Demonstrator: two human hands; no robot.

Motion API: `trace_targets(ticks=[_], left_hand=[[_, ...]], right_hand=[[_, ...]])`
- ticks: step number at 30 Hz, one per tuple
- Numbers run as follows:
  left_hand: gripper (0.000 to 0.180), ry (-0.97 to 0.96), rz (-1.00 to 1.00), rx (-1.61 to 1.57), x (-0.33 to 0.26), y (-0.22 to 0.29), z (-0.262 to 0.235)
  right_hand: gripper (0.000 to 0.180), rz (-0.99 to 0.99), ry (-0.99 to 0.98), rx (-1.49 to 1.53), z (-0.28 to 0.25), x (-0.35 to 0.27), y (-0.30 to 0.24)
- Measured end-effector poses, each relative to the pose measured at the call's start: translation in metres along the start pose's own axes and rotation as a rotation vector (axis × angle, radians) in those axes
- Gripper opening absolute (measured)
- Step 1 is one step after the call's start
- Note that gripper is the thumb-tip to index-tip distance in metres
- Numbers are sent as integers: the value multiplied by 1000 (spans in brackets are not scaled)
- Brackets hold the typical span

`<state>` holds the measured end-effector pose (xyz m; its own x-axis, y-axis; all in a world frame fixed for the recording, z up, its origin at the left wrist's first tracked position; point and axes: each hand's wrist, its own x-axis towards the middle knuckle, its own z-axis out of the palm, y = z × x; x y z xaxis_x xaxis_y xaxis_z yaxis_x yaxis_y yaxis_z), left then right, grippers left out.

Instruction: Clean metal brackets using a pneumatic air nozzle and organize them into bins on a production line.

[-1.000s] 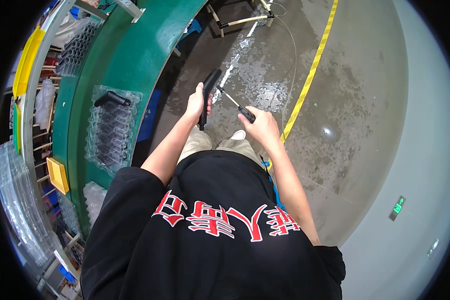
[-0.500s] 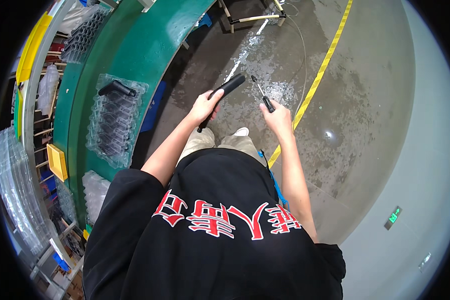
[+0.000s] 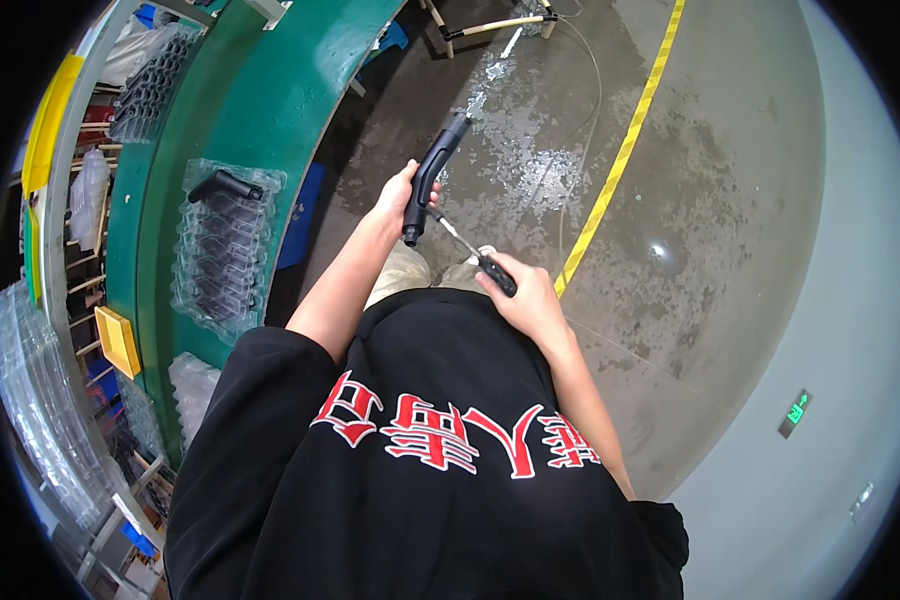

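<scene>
Left hand [image 3: 402,190] is wrapped round the middle of a black angled part [image 3: 432,168], held over the floor [image 3: 710,300] off the right edge of the green tabletop [image 3: 305,60]. Part slants, lower end toward the body, probably to present that end to the tool and brace it. Right hand [image 3: 530,295] is closed on the black handle of a thin-shafted hand tool [image 3: 498,276], dark tip at the part's lower side; can't tell if it's touching. Left fingers hide some of the part. Second black part [image 3: 232,185] sits on the far end of a clear tray [image 3: 220,270] by the tabletop's right edge, likely there to keep it off the bare surface. Yellow bin [image 3: 117,340] at the tabletop's left edge. Pipe frame [image 3: 495,25] stands on the floor ahead, well apart from the hands.
</scene>
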<state>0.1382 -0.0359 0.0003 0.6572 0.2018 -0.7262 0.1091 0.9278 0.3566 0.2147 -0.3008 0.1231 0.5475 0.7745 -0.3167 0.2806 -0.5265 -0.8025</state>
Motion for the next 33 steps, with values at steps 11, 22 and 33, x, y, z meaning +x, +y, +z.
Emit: trace_targets(ticks=[11,22,33], left_hand=[[49,-113,-230,-50,2,-2,15],[52,-37,-310,94,-6,10,21],[55,98,-275,336,-15,-9,18]], right_hand=[[22,55,-41,-158,-17,-24,-35],[21,118,-54,-220,-18,-16,-25],[19,146,-3,-233,-14,7,-18]])
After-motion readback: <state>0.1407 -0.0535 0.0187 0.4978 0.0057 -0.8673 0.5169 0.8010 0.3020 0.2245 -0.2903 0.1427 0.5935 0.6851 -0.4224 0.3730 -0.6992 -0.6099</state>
